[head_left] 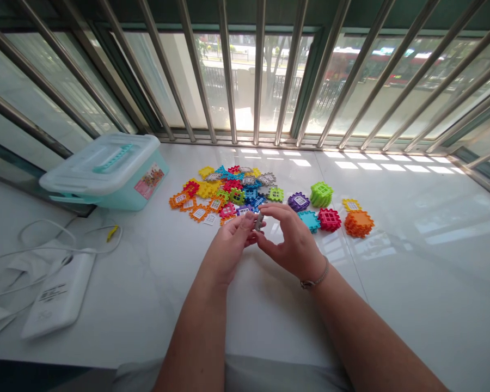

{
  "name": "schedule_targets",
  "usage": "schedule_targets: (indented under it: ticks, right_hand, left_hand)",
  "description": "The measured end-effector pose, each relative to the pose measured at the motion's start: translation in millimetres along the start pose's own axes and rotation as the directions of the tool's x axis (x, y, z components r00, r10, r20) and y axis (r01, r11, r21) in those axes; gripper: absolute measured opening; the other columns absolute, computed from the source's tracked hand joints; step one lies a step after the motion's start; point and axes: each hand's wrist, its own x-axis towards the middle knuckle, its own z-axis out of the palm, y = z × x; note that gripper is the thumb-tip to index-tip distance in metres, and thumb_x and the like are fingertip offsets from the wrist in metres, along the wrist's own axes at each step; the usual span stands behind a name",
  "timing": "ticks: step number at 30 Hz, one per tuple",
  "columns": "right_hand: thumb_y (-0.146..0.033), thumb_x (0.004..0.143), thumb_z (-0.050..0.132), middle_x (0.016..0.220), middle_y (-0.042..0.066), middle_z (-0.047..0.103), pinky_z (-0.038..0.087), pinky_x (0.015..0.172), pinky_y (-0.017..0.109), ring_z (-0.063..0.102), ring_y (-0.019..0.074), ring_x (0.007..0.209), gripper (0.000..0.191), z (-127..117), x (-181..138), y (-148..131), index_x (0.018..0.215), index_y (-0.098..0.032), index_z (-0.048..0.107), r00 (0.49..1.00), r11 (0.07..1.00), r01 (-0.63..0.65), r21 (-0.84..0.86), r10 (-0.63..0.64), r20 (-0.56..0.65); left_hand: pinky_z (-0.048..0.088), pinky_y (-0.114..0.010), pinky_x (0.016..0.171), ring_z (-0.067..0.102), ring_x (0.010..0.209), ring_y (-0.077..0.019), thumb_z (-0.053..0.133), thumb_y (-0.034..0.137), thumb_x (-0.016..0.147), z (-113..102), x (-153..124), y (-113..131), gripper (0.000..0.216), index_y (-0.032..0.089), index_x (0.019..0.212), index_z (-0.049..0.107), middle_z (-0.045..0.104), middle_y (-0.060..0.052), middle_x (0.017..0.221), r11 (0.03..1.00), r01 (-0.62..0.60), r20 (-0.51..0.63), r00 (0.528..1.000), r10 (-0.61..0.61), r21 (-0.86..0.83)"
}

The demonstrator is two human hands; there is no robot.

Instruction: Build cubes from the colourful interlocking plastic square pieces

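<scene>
On the white counter (392, 326) before you, the teal box (147, 188) stands left of the pile (232, 185). Your right hand (289, 234) and left hand (237, 234) are at the pile's near edge; the orange stack (359, 223) lies to its right. The gray piece (258, 221) is between your hands, neither clearly nearer, seen edge-on, long axis close to upright: your left pinches its side, your right thumb and finger its bottom and top ends.

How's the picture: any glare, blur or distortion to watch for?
Head view: window bright, washed out; head view: sunlight patches glare on the tabletop; head view: metal bars splay sideways, likely lens distortion; head view: gray piece between left hand and right hand lacks detail.
</scene>
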Motion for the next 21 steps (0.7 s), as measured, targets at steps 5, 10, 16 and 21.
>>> schedule_targets:
  ticks: [5,10,16,21]
  right_hand:
    - [-0.014,0.100,0.069,0.131,0.009,0.072,0.061,0.104,0.045,0.070,0.0250,0.121,0.056,2.8,-2.9,-0.8,0.150,-0.030,0.049,0.998,1.000,0.025,-0.005,-0.025,0.055]
    - [-0.014,0.100,0.068,0.121,0.006,0.074,0.061,0.097,0.043,0.071,0.0238,0.110,0.052,3.6,-2.2,-0.1,0.147,-0.030,0.051,0.995,1.000,0.026,-0.004,-0.025,0.101]
    - [-0.014,0.101,0.070,0.123,0.005,0.077,0.061,0.097,0.042,0.073,0.0222,0.109,0.050,3.0,-0.7,-0.7,0.145,-0.032,0.055,0.996,0.999,0.033,0.003,-0.034,0.082]
    - [-0.014,0.100,0.069,0.135,0.007,0.074,0.062,0.102,0.042,0.072,0.0227,0.121,0.056,3.9,-1.6,-3.0,0.149,-0.032,0.051,0.994,0.998,0.010,0.067,-0.017,0.106]
  left_hand:
    - [0.059,-0.034,0.091,0.074,0.101,-0.0238,0.078,0.066,0.090,2.6,-2.1,0.7,0.055,0.016,0.113,0.078,0.079,-0.012,0.109,0.999,0.016,0.072,0.997,-0.013,-0.039]
    - [0.057,-0.028,0.081,0.073,0.087,-0.0188,0.081,0.050,0.088,1.8,0.7,-1.4,0.039,0.015,0.104,0.077,0.078,-0.008,0.094,0.995,0.024,-0.014,1.000,-0.025,-0.095]
    - [0.056,-0.025,0.078,0.070,0.079,-0.0143,0.081,0.032,0.081,3.7,1.3,1.9,0.029,0.015,0.104,0.076,0.077,-0.005,0.088,0.994,0.040,-0.083,0.995,-0.048,-0.098]
    - [0.056,-0.027,0.078,0.072,0.079,-0.0155,0.082,0.031,0.079,4.6,0.8,3.5,0.034,0.014,0.108,0.075,0.077,-0.005,0.088,0.991,0.049,-0.078,0.995,-0.059,-0.123]
